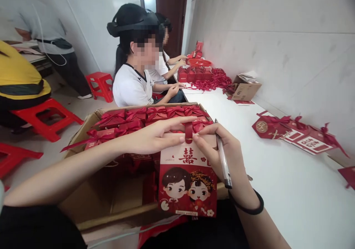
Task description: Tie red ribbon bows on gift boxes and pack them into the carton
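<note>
A red gift box (187, 182) with a cartoon couple printed on its front stands upright before me, over the edge of a cardboard carton. My left hand (155, 136) and my right hand (222, 149) both pinch the red ribbon loop (189, 132) at the box's top, thumbs pressed together there. A white pen (223, 160) also lies tucked between the right hand's fingers, tip pointing down. A black band circles my right wrist.
The cardboard carton (88, 127) holds several red ribbon-tied boxes (138, 117) along its far side. Flat red boxes (294, 132) lie on the white table (277, 189) by the wall. Two seated people work further along. Red stools (47, 117) stand at left.
</note>
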Demonstrator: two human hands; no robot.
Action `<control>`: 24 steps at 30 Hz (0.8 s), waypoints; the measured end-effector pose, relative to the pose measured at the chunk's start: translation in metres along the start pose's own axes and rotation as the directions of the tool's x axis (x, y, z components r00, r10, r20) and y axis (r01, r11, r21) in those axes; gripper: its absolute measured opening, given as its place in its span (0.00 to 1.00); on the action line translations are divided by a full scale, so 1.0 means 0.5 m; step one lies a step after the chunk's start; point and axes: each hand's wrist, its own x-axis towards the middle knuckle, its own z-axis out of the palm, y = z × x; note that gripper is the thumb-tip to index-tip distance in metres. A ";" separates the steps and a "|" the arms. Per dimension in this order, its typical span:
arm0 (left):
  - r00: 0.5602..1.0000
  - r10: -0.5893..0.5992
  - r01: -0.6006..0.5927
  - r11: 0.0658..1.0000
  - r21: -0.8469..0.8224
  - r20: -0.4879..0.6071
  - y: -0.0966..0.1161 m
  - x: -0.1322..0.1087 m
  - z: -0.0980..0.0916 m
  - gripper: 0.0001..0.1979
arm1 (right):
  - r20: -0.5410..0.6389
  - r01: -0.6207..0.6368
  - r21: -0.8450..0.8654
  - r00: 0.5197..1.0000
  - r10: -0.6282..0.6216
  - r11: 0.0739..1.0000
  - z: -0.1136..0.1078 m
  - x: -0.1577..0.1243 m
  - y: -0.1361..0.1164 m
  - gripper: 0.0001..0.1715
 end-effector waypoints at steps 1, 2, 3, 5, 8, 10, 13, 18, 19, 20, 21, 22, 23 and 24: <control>1.000 -0.021 0.021 1.000 -0.022 0.003 -0.005 -0.005 -0.007 0.26 | 0.016 0.000 0.007 1.000 0.000 1.000 0.007 0.005 0.000 0.08; 0.999 -0.041 0.041 0.998 -0.042 -0.002 -0.008 -0.010 -0.012 0.27 | 0.028 0.004 0.016 1.000 -0.004 1.000 0.014 0.009 0.000 0.08; 0.998 -0.062 0.061 0.996 -0.059 -0.013 -0.012 -0.015 -0.017 0.29 | 0.041 0.007 0.025 0.999 -0.008 1.000 0.019 0.012 0.000 0.07; 0.993 -0.114 0.111 0.991 -0.081 -0.042 -0.017 -0.021 -0.022 0.32 | 0.065 0.013 0.043 0.998 -0.015 0.999 0.028 0.017 0.000 0.07; 0.977 -0.199 0.192 0.977 -0.094 -0.073 -0.022 -0.023 -0.023 0.31 | 0.100 0.018 0.060 0.995 -0.024 0.998 0.041 0.023 0.002 0.07; 0.971 -0.228 0.224 0.973 -0.064 -0.065 -0.025 -0.019 -0.024 0.23 | 0.110 0.027 0.061 0.993 -0.033 0.998 0.051 0.025 0.007 0.07; 0.963 -0.262 0.266 0.961 0.073 -0.059 -0.034 -0.014 -0.034 0.11 | 0.127 0.011 0.048 0.992 -0.017 0.999 0.059 0.022 0.017 0.06; 0.868 -0.476 0.473 0.879 -0.054 -0.140 -0.079 -0.026 -0.071 0.11 | 0.056 -0.081 0.145 0.996 0.074 0.986 0.028 0.005 0.031 0.13; 0.831 -0.537 0.518 0.842 -0.151 -0.147 -0.092 -0.032 -0.076 0.11 | 0.032 -0.098 0.159 0.995 0.094 0.982 0.016 0.000 0.035 0.13; 0.790 -0.596 0.553 0.794 -0.252 -0.145 -0.104 -0.039 -0.081 0.11 | 0.010 -0.114 0.158 0.993 0.114 0.981 0.003 -0.006 0.039 0.12; 0.751 -0.647 0.576 0.740 -0.345 -0.133 -0.116 -0.046 -0.084 0.11 | -0.014 -0.125 0.149 0.992 0.128 0.981 -0.009 -0.012 0.044 0.11; 0.718 -0.687 0.591 0.688 -0.421 -0.114 -0.127 -0.053 -0.085 0.11 | -0.039 -0.126 0.134 0.990 0.133 0.983 -0.021 -0.018 0.050 0.10; 0.693 -0.714 0.597 0.646 -0.476 -0.100 -0.137 -0.060 -0.084 0.11 | -0.055 -0.116 0.110 0.991 0.122 0.987 -0.032 -0.025 0.058 0.10; 0.678 -0.729 0.594 0.619 -0.513 -0.095 -0.145 -0.065 -0.082 0.10 | -0.060 -0.099 0.082 0.993 0.104 0.992 -0.041 -0.031 0.065 0.09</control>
